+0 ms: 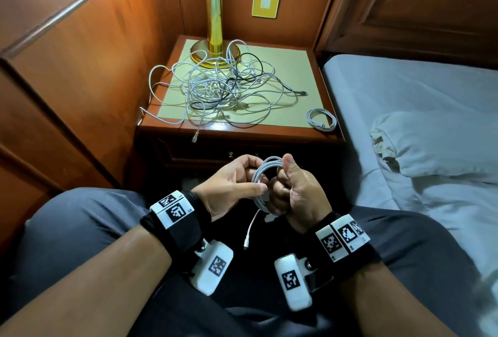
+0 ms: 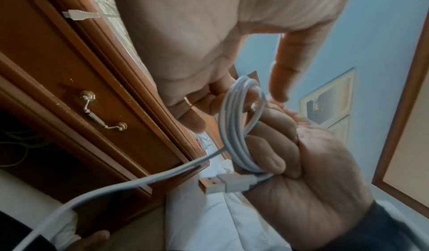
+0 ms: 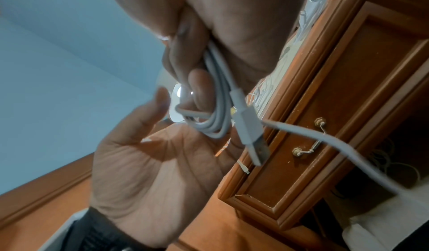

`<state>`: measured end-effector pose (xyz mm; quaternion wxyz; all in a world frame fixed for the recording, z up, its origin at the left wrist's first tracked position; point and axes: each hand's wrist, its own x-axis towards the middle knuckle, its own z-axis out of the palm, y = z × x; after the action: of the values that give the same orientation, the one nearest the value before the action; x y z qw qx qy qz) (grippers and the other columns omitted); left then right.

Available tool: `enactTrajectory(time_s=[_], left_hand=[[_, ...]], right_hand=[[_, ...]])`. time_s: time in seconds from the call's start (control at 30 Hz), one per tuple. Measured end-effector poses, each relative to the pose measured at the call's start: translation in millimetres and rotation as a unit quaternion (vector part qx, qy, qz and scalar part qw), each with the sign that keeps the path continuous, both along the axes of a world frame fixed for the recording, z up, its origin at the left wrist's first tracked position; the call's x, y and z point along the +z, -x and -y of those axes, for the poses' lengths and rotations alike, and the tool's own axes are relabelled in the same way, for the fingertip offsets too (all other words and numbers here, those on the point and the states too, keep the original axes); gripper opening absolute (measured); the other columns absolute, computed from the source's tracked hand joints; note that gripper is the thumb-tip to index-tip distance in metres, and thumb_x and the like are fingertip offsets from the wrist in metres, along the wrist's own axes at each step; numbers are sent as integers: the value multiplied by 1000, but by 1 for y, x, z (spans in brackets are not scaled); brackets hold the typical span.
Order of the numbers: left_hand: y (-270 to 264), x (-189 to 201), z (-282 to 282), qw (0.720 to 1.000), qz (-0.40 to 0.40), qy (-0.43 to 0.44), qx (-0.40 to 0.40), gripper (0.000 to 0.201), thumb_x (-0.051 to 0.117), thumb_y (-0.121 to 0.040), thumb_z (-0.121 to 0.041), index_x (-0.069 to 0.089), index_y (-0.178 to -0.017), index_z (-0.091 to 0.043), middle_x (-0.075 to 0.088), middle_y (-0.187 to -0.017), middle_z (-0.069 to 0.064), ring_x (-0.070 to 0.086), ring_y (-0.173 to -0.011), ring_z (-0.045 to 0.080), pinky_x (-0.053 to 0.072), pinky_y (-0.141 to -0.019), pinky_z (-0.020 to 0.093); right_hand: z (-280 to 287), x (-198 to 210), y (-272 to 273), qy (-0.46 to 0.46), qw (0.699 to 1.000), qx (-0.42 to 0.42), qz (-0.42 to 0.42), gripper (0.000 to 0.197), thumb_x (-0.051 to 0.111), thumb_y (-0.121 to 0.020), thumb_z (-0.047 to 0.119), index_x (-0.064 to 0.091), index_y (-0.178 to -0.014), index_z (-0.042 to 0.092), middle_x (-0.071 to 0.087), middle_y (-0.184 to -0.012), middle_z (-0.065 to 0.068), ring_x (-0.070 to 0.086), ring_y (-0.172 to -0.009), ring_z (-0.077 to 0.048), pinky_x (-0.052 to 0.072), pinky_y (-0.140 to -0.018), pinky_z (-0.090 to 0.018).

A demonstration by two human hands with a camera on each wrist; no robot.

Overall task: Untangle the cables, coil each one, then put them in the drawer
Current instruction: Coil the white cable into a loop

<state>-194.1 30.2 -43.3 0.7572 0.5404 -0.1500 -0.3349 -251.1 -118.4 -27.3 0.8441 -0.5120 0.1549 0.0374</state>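
A white cable coil (image 1: 265, 174) sits between both hands over my lap. My right hand (image 1: 292, 189) grips its lower side in a fist, thumb up. My left hand (image 1: 237, 183) holds the coil's left side between thumb and curled fingers. A loose end (image 1: 250, 228) hangs below, ending in a small plug. In the left wrist view the coil (image 2: 239, 126) runs through the right fist (image 2: 301, 154), with its USB plug (image 2: 213, 183) sticking out. The right wrist view shows the same coil (image 3: 213, 112) and plug (image 3: 253, 135). A tangle of white and black cables (image 1: 221, 85) lies on the nightstand (image 1: 310, 67).
One coiled white cable (image 1: 322, 119) lies at the nightstand's front right corner. The drawer (image 2: 120, 126) is closed, its metal handle (image 2: 103, 112) facing me. A brass lamp (image 1: 214, 26) stands behind the tangle. The bed (image 1: 404, 94) is on the right, wood panelling on the left.
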Motion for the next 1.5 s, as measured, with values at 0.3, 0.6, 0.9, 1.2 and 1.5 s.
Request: enactTrajectory(time_s=[0.3,0.6,0.9,1.2,1.5], left_hand=[[-1,0,2,920,240,-301,68,23,68,-79,-13,54,-93,-25,60,-84,-3,53,-63,5,49,-64,22],[-9,4,-2,934,197,-279,110,17,71,-72,-12,61,-86,-15,62,-71,-3,60,-62,15,56,-66,39],[-16,10,-8,973,140,-154,99,21,65,-68,-7,58,-87,-13,59,-77,4,62,-74,29,52,-78,44],[-5,6,-11,989,99,-103,32,41,74,-74,-13,57,-111,-7,60,-99,12,63,-79,17,57,-71,27],[1,-8,-6,981,112,-157,-35,34,74,-72,-18,59,-103,-15,65,-106,9,63,-94,16,54,-83,28]], right_hand=[[-3,-13,-2,48,998,-13,45,54,44,-95,55,31,-55,21,23,-45,-1,20,-39,-9,16,-44,-28],[-4,-11,-6,94,992,-77,40,54,37,-104,46,33,-57,22,25,-46,1,22,-41,-9,22,-48,-28],[1,-3,-11,67,992,-96,41,50,37,-104,42,30,-61,19,23,-46,1,23,-35,-9,26,-44,-21],[11,-2,-10,-54,994,-94,-13,55,36,-101,52,31,-56,21,24,-43,3,20,-33,-13,26,-43,-23],[15,11,-10,-132,983,-124,-16,53,34,-102,52,29,-59,22,19,-44,5,17,-34,-11,23,-41,-24]])
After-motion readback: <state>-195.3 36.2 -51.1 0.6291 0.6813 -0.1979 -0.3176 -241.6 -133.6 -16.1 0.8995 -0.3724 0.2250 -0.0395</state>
